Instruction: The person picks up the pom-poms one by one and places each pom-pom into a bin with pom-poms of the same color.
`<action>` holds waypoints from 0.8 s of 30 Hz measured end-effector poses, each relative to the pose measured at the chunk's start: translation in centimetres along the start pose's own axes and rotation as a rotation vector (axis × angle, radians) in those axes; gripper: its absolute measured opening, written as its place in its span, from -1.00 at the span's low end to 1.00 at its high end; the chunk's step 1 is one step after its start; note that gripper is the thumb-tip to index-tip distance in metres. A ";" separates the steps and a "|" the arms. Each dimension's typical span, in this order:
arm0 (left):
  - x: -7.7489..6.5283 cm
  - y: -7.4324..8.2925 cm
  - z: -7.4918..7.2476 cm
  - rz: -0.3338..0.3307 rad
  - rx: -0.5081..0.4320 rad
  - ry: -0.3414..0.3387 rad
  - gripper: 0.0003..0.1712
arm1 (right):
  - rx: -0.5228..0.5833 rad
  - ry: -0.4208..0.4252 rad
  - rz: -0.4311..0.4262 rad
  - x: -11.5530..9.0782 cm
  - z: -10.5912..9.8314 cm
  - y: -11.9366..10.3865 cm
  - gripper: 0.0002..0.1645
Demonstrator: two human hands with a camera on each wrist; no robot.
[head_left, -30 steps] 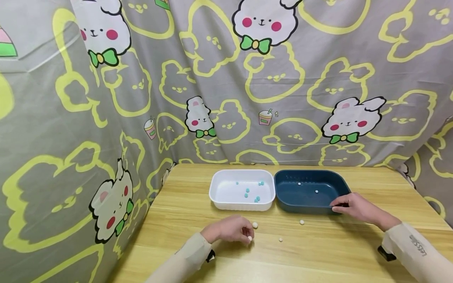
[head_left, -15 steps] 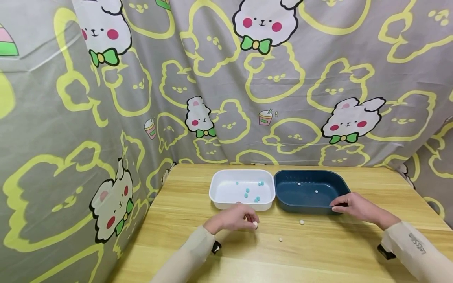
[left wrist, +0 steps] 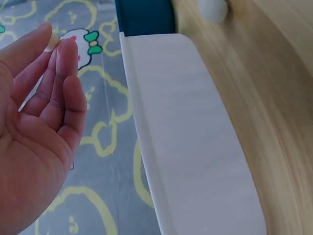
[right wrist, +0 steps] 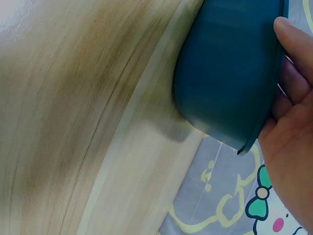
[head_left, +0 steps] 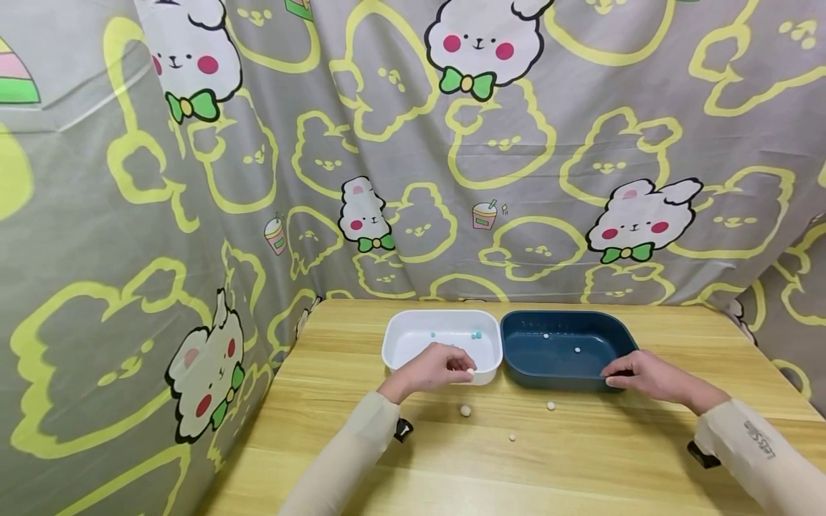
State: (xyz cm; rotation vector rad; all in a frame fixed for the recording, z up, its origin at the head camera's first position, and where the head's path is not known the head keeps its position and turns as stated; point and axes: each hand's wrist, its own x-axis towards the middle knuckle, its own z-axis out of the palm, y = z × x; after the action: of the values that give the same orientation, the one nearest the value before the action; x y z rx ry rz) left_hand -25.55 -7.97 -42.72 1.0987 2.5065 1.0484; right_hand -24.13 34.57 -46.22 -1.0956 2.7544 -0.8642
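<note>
My left hand (head_left: 431, 369) pinches a small white ball (head_left: 471, 371) between thumb and fingertips, at the front rim of a white plastic tray (head_left: 395, 342). The left wrist view shows the ball (left wrist: 52, 42) at the fingertips, with the other fingers bent. Several small light-blue balls (head_left: 476, 335) lie in the white tray, some hidden behind the hand. Beside it on the right stands a dark blue tray (head_left: 548, 380) with two white balls (head_left: 577, 350) inside. My right hand (head_left: 648, 378) grips its front right rim, thumb on the outer wall in the right wrist view.
Three loose white balls lie on the wooden table (head_left: 323, 423) in front of the trays: a larger ball (head_left: 466, 411), another ball (head_left: 551, 405) below the dark tray, and a tiny ball (head_left: 513, 438) nearer. A patterned grey curtain (head_left: 413, 143) encloses the back and left.
My left hand has picked the white ball off the table and carried it forward and up, past the larger ball, to the white tray's front rim. My right hand stays on the dark tray.
</note>
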 end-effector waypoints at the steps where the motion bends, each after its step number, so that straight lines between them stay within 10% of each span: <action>1: 0.2 0.0 0.0 -0.004 -0.002 -0.001 -0.87 | -0.003 0.000 -0.005 0.0 0.0 0.0 -0.83; 24: 6.0 1.9 -0.4 0.014 0.116 -0.046 -0.86 | 0.020 0.001 -0.040 -0.1 0.0 0.3 -0.82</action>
State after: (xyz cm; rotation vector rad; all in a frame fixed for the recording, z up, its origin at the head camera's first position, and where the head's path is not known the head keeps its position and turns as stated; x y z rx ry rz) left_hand -28.84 -3.03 -40.61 1.1599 2.5545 0.8802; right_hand -24.28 34.81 -46.37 -1.1505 2.7276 -0.8942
